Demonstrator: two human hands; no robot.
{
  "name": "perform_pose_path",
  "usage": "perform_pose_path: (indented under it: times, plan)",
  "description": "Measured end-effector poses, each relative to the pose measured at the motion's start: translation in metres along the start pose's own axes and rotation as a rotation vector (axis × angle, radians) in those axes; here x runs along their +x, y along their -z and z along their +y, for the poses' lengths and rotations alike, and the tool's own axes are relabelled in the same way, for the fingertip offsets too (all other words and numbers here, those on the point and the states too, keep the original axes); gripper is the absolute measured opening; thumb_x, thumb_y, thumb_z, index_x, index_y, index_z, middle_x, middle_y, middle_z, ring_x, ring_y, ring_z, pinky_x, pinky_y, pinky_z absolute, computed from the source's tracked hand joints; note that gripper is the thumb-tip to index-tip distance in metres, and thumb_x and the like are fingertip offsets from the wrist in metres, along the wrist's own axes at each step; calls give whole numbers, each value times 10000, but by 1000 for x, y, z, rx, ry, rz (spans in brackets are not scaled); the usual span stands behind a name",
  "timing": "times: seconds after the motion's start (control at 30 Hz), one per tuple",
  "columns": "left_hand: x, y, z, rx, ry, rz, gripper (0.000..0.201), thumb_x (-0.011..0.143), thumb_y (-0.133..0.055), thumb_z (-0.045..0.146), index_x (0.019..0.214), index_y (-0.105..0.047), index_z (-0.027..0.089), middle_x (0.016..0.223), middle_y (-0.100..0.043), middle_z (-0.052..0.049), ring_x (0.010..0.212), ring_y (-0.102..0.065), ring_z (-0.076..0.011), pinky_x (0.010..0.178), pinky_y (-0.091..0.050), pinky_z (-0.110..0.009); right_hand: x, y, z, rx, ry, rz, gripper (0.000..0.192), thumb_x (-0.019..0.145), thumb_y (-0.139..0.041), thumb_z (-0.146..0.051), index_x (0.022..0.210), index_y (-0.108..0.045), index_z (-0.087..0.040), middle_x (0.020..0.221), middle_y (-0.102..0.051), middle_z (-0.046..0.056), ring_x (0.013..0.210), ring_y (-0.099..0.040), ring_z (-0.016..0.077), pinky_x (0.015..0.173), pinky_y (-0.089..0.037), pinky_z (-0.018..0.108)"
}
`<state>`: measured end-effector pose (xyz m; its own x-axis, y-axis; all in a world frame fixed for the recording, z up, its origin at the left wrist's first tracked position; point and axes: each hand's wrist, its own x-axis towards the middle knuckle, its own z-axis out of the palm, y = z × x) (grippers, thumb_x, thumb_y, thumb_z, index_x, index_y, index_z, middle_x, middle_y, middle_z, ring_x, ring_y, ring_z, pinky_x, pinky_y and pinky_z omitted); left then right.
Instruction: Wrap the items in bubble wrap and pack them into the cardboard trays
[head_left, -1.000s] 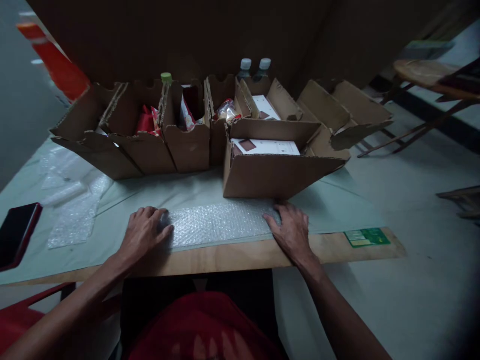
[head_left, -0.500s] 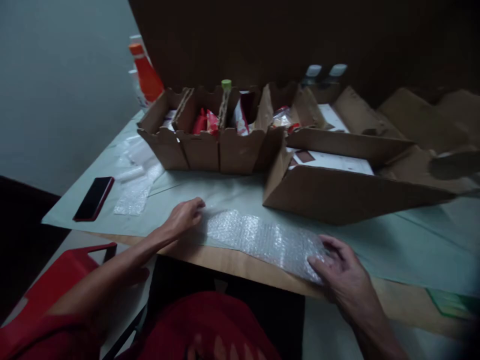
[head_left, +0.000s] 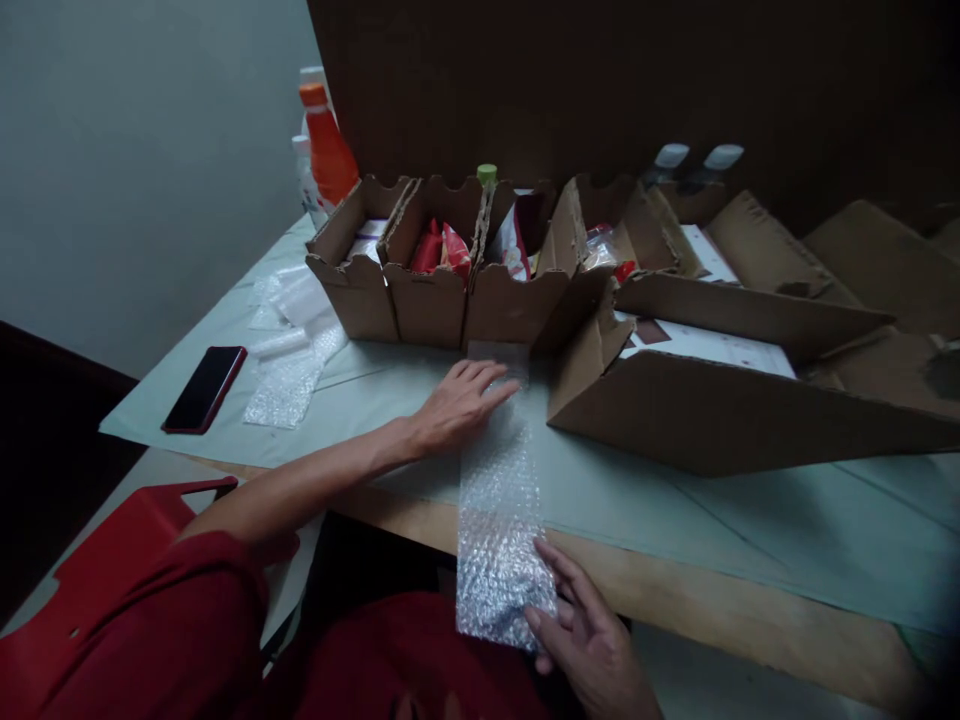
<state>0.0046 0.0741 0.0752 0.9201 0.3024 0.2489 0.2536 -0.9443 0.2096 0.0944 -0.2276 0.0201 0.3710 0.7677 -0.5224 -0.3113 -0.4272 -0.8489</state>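
Observation:
A long strip of bubble wrap (head_left: 499, 500) runs lengthwise from near the cardboard boxes toward me, its near end hanging past the table edge. My left hand (head_left: 461, 408) lies over the far part of the strip, fingers stretched out and slightly spread. Around the near right corner of the strip, my right hand (head_left: 581, 630) is closed, with the thumb on top and some fingers beneath. Other pieces of bubble wrap (head_left: 281, 385) lie to the left, beside a dark phone (head_left: 205, 390) with a red edge.
A row of open cardboard boxes (head_left: 427, 305) holds packets. A larger tilted carton (head_left: 712, 420) with white boxes stands on the right. Behind the row are an orange bottle (head_left: 330, 150) and other capped bottles. At lower left is a red plastic stool or chair (head_left: 127, 550).
The bubble wrap strip has turned from lying crosswise to pointing away from me. My left hand has moved right and opened flat; my right hand has come nearer and left, still holding the strip.

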Motion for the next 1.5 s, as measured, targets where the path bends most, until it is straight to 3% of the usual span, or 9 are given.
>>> perform_pose_path:
  times: [0.17, 0.3, 0.4, 0.5, 0.7, 0.87, 1.0, 1.3, 1.5]
  plan:
    - [-114, 15, 25, -199, -58, -209, 842, 697, -586, 89, 1505, -384, 218, 1603, -380, -166, 1518, -282, -350, 1175, -345, -564, 11, 3, -13, 4, -66, -97, 589, 728, -826, -514, 1220, -704, -215, 814, -664, 37, 639, -583, 150, 538, -518, 264]
    - [-150, 14, 61, -280, -103, -142, 894, 711, -583, 85, 1551, -305, 212, 1613, -370, -178, 1538, -255, -352, 1207, -292, -600, 13, -11, -39, 117, -95, -139, 533, 723, -849, -491, 1150, -694, -213, 746, -626, 4, 588, -569, 133, 515, -513, 257]
    - [-136, 3, 74, -396, -13, 69, 528, 851, -530, 80, 1365, -544, 198, 1244, -696, -130, 1272, -584, -278, 1093, -440, -495, 15, -22, -60, 207, -39, -128, 534, 699, -874, -465, 1123, -675, -209, 797, -637, 9, 600, -578, 124, 486, -504, 231]
    - [-107, -7, 70, -517, 255, 213, 229, 904, -512, 125, 1027, -694, 191, 884, -737, -53, 867, -674, -197, 843, -515, -362, 19, -23, -73, 278, 60, -98, 630, 769, -819, -491, 1303, -590, -250, 966, -684, 48, 673, -650, 148, 514, -530, 241]
    - [-70, -21, 50, -574, 690, 128, 226, 867, -558, 180, 1037, -706, 179, 786, -710, -13, 717, -633, -166, 690, -478, -284, 27, -3, -61, -98, 440, 100, 356, 960, -621, -437, 1272, -623, -263, 1218, -687, 105, 860, -702, 187, 703, -590, 320]
    - [-64, -29, 49, -425, 692, 98, 416, 847, -589, 145, 1259, -637, 180, 843, -742, -17, 766, -654, -184, 789, -490, -321, 47, -5, -52, -828, 968, 163, 386, 962, -575, -203, 1344, -605, -246, 1352, -639, 113, 1243, -595, 267, 1013, -515, 450]
    - [-64, -31, 49, -280, 674, 95, 467, 848, -584, 137, 1314, -597, 173, 835, -739, -22, 796, -665, -210, 835, -490, -359, 73, -12, -55, -1183, 1088, 127, 357, 954, -531, -137, 1283, -653, -201, 1438, -591, 139, 1334, -531, 308, 999, -501, 476]
    - [-103, -16, 70, -371, 257, 248, 472, 856, -659, 272, 1310, -592, 161, 1196, -687, -130, 1119, -601, -273, 983, -462, -440, 86, -10, -72, -1060, 1101, -8, 275, 1026, -473, -234, 1142, -722, -227, 1065, -777, 71, 993, -712, 228, 889, -513, 409]
    - [-97, -28, 69, -368, 469, 268, 333, 891, -595, 196, 1212, -672, 152, 842, -699, -65, 798, -606, -216, 789, -495, -377, 82, -12, -84, -1044, 1074, 153, 261, 1017, -513, -316, 1174, -692, -209, 1080, -762, 78, 971, -699, 232, 836, -515, 372]
